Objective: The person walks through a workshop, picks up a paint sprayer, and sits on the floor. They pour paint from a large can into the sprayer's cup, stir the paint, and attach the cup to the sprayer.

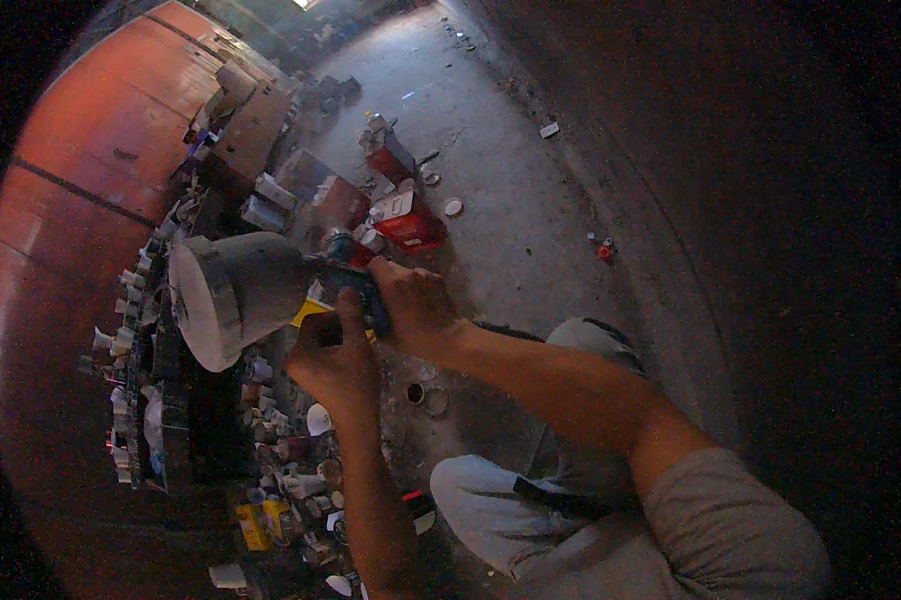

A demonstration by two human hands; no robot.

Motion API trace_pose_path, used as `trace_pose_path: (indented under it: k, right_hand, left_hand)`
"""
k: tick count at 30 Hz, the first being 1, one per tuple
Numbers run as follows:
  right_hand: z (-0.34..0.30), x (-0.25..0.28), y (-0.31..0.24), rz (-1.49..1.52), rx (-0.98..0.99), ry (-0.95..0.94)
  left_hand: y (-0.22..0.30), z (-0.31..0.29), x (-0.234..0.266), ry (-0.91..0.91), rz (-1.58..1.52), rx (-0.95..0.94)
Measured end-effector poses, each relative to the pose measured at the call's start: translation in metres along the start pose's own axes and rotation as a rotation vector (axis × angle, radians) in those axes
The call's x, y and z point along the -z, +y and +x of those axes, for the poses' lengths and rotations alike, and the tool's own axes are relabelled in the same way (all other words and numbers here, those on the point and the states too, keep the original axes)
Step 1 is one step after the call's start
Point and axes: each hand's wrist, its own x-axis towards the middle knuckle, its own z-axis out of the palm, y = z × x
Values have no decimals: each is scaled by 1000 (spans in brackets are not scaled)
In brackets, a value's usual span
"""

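Both my hands are together at the middle of the head view on what looks like a paint spray gun. Its dark blue body point(365, 290) is mostly covered by my fingers. A large grey cup point(261, 285) with a wide, pale round end lies sideways to the left of it. My right hand point(418, 303) is closed around the body from the right. Below and left, my left hand point(336, 358) is curled, its raised thumb against the body. A yellow thing point(313, 313) shows just behind the left fingers; its kind is unclear.
Red metal cans point(411, 222) stand on the grey floor point(531, 230) ahead. At left, a shelf point(176, 420) and the ground beside it are crowded with cups and small containers. An orange panel point(101, 130) rises behind. A white lid point(454, 207) lies near the cans.
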Motion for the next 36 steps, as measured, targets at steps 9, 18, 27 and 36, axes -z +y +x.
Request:
trace_pose_path:
  k: [9,18,27,36]
  right_hand:
    - [1,6,-3,140,-79,-66]
    - [4,2,-6,100,-89,-98]
    - [-3,-11,7,10,-24,-81]
    - [0,-8,-3,-67,-30,-68]
  left_hand:
    - [10,2,5,-37,197,-80]
    - [12,3,10,-25,-98,18]
    - [-2,-1,-1,-22,-197,56]
    - [1,5,4,-29,-88,30]
